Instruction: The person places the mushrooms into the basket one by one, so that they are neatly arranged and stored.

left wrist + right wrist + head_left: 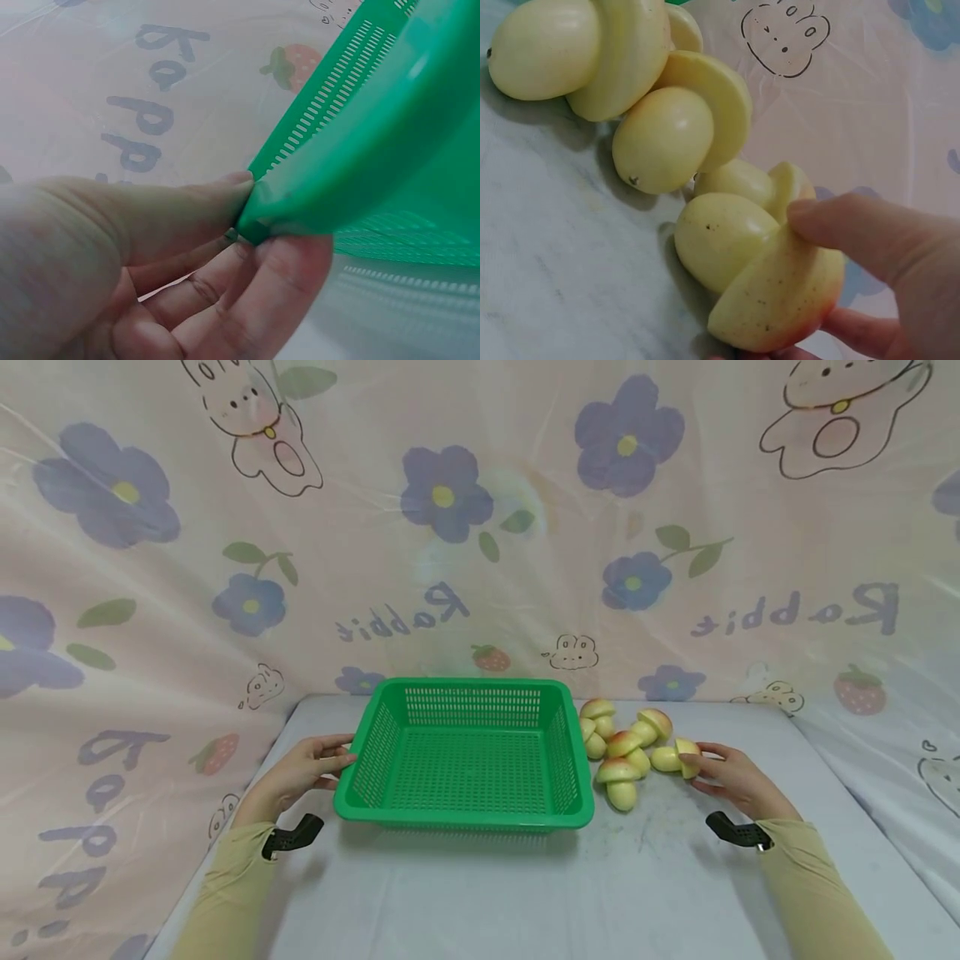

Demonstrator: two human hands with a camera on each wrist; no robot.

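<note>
Yellow mushrooms [624, 745] sit right of frame centre, none yet in the green basket [468, 768] the left hand [296, 770] pinches, one gripped by the right hand [738, 778].

Basket [465, 820]: 1 | mushroom-shaped pieces [621, 795]: 6 visible | black wrist devices [296, 836]: 2 | table [450, 897]: 1
</note>
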